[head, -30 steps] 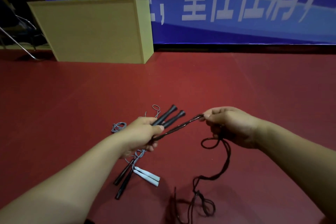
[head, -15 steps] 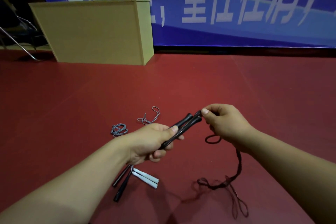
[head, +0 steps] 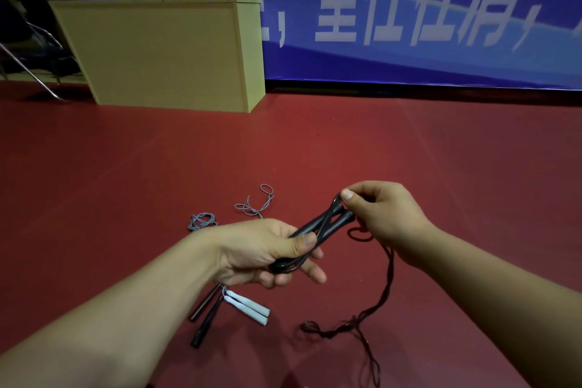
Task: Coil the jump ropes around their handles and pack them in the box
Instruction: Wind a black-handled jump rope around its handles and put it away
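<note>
Left hand [head: 264, 249] curled in a grip (thumb on top), right hand [head: 382, 214] pinching, forearms extended

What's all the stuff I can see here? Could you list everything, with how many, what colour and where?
Black handles: two, black, held together in the left hand.
Dark rope: one, dark brown, pinched at the handle tips, trailing down to the floor.
White handles: two, white, on the floor below the left hand.
Dark handles: two, black, on the floor beside the white ones.
Grey rope: grey loops, on the floor beyond the left hand.
Box: one, pale yellow, far left on the floor.
Banner: one, blue with white characters, along the back.
Floor: red.
Left hand: grips the black handles.
Right hand: pinches the rope.
</note>
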